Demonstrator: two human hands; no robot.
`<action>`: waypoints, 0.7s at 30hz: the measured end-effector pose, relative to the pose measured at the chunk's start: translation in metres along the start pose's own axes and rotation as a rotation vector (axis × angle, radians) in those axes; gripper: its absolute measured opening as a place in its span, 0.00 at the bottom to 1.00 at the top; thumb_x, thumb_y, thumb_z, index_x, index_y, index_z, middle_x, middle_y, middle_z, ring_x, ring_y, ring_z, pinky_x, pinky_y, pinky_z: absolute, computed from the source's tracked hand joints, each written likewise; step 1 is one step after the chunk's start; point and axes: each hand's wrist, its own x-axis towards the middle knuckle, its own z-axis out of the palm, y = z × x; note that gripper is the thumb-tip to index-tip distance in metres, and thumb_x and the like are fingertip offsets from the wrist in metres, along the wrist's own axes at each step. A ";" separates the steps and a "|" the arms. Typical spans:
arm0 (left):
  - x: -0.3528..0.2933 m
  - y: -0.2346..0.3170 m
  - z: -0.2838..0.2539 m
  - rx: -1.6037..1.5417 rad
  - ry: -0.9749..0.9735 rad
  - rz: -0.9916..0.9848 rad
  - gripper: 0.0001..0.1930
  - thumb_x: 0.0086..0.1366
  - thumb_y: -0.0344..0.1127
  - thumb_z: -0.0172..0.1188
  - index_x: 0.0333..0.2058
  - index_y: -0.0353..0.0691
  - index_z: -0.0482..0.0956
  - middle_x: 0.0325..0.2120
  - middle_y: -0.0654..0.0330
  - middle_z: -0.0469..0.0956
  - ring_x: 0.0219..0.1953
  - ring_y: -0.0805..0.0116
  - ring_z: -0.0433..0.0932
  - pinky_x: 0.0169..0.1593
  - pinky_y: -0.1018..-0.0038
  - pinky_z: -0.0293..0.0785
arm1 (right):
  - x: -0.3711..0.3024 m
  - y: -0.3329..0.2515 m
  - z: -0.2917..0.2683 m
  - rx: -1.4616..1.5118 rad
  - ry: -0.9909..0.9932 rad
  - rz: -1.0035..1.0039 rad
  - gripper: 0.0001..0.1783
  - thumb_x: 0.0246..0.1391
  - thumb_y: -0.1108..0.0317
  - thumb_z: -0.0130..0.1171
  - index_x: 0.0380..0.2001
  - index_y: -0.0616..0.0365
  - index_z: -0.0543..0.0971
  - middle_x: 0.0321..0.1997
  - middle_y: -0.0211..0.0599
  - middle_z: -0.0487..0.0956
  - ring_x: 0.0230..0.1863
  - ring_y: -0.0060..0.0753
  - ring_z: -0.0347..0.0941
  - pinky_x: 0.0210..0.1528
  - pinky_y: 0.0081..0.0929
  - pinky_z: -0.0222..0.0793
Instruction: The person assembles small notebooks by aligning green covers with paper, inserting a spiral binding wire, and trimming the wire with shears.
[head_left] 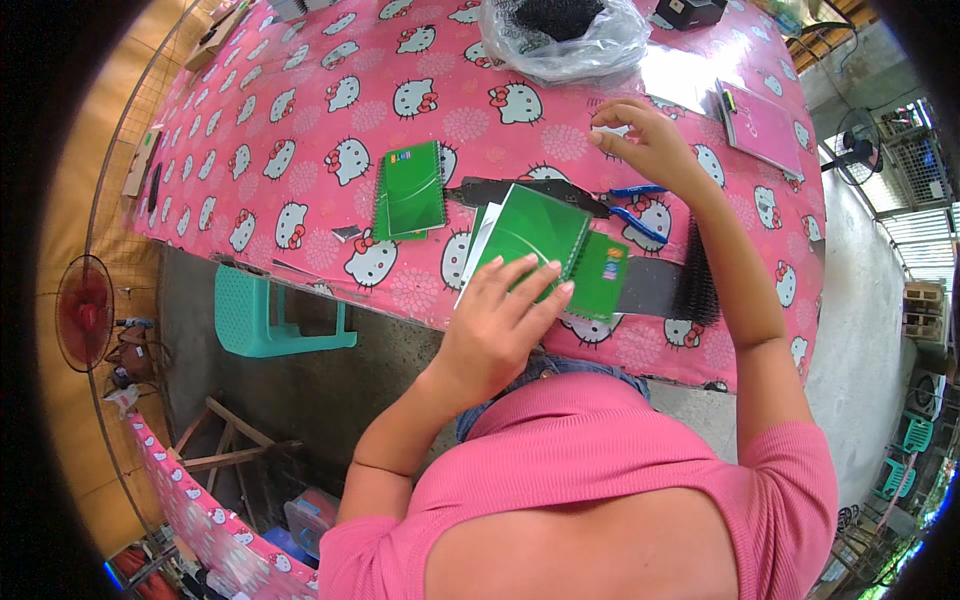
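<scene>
Left hand on head view: the left hand (505,315) presses with spread fingers, gripping nothing, on a green spiral-bound notebook with glossy cover (540,225), near the worktop (300,135) edge.
Right hand: the right hand (640,140) hangs above the worktop, fingers loosely bent and apart; I see nothing between them.
Sliding risk: the notebook lies askew over another green notebook (605,275), so uneven pressing could make the smooth covers slip.
Snagging risk: the blue-handled metal pliers (640,226) lie just beside; a sleeve-less forearm or coil could perhaps catch them.
Coils: black ridged spiral coils (700,275), springy-looking, might tangle.
Worktop cover: pink, shiny, printed with cat faces.
</scene>
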 end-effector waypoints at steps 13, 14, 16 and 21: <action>0.013 -0.090 -0.012 -1.001 1.376 -0.719 0.17 0.67 0.29 0.57 0.54 0.34 0.70 0.45 0.57 0.75 0.43 0.68 0.76 0.42 0.69 0.77 | 0.073 0.101 0.062 -0.355 0.097 0.114 0.10 0.51 0.66 0.57 0.32 0.61 0.80 0.42 0.52 0.78 0.48 0.58 0.74 0.51 0.48 0.71; -0.001 -0.119 -0.001 -1.142 1.475 -0.866 0.18 0.67 0.29 0.58 0.54 0.34 0.70 0.45 0.56 0.75 0.44 0.67 0.76 0.43 0.70 0.76 | 0.071 0.100 0.072 -0.369 0.150 0.139 0.09 0.52 0.67 0.56 0.31 0.62 0.80 0.42 0.53 0.78 0.47 0.59 0.74 0.51 0.48 0.70; -0.055 -0.194 0.042 -0.719 1.004 -1.019 0.19 0.65 0.31 0.60 0.54 0.36 0.70 0.48 0.53 0.74 0.45 0.63 0.77 0.47 0.70 0.74 | 0.074 0.106 0.078 -0.313 0.183 0.136 0.09 0.54 0.67 0.54 0.31 0.61 0.78 0.40 0.54 0.78 0.44 0.57 0.75 0.48 0.48 0.70; -0.080 -0.208 0.044 0.282 0.548 -0.906 0.21 0.64 0.32 0.61 0.54 0.34 0.71 0.49 0.53 0.74 0.48 0.63 0.75 0.53 0.69 0.70 | 0.126 0.054 0.022 -0.271 0.338 -0.145 0.09 0.53 0.66 0.58 0.33 0.61 0.79 0.36 0.55 0.79 0.44 0.56 0.75 0.48 0.46 0.70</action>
